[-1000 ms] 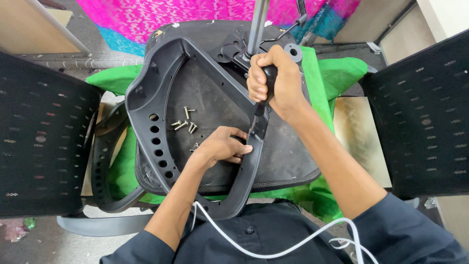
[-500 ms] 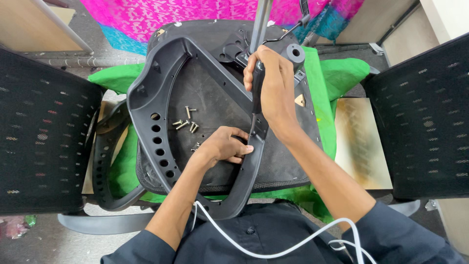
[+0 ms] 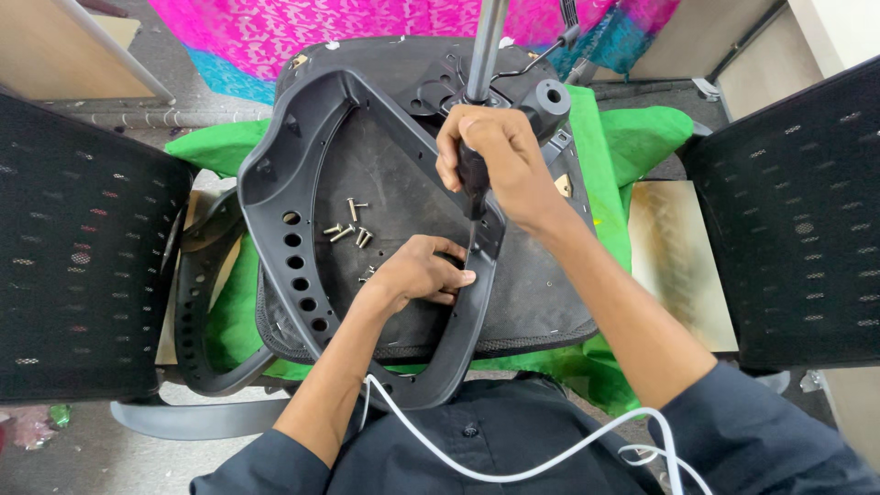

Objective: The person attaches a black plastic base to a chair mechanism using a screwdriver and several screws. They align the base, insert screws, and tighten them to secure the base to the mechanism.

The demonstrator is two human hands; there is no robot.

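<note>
An upturned office chair seat lies on a green cloth with a dark grey plastic frame laid over it. My right hand is closed around a black-handled screwdriver held upright, its tip down at the frame's right arm. My left hand rests on the seat beside that arm, fingers pinched at the spot under the tip. Several loose silver screws lie on the seat just left of my left hand. What my left fingers pinch is hidden.
Black mesh chair backs stand at the left and right. A metal gas-lift column rises from the seat's mechanism. A second grey armrest lies at the left. A white cable runs across my lap.
My right hand has shifted its grip on the screwdriver and turned slightly at the frame's right arm. My left hand has stayed in place beside it.
</note>
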